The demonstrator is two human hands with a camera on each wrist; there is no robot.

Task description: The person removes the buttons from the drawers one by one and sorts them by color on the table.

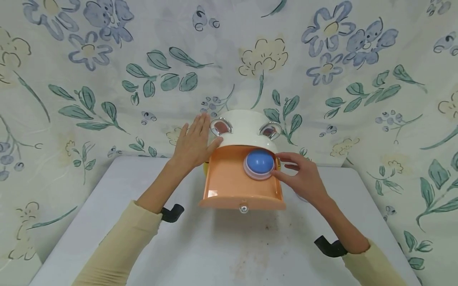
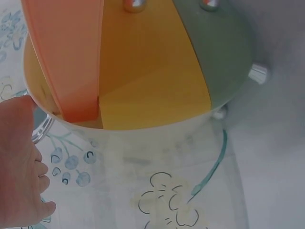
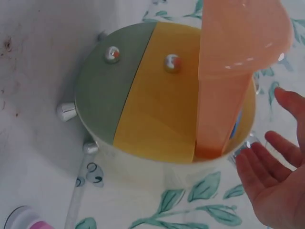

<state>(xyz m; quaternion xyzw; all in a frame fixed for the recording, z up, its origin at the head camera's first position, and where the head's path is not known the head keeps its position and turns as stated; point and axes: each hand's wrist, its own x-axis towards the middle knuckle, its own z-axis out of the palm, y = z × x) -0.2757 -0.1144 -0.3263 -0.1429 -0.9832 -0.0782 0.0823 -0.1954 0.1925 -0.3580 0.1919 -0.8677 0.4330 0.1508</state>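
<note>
A small rounded white drawer cabinet [image 1: 245,119] with silver ring handles stands on the table. Its orange top drawer [image 1: 225,174] is pulled out, with a clear round knob on the front. Inside, at the back right, sits a round container with a blue domed top [image 1: 260,161] and a pale pink base. My left hand [image 1: 195,143] rests against the cabinet's left side, fingers straight and thumb at the top rim. My right hand [image 1: 304,174] is at the drawer's right edge beside the container, thumb and fingers apart; the right wrist view shows its fingers [image 3: 257,171] loosely spread.
Below the orange drawer are a closed yellow drawer [image 2: 147,71] and a closed green one [image 3: 112,83], both with silver knobs. A white and pink round object [image 3: 28,219] lies on the table to the right. Floral cloth [image 1: 229,51] hangs behind the white table [image 1: 200,246].
</note>
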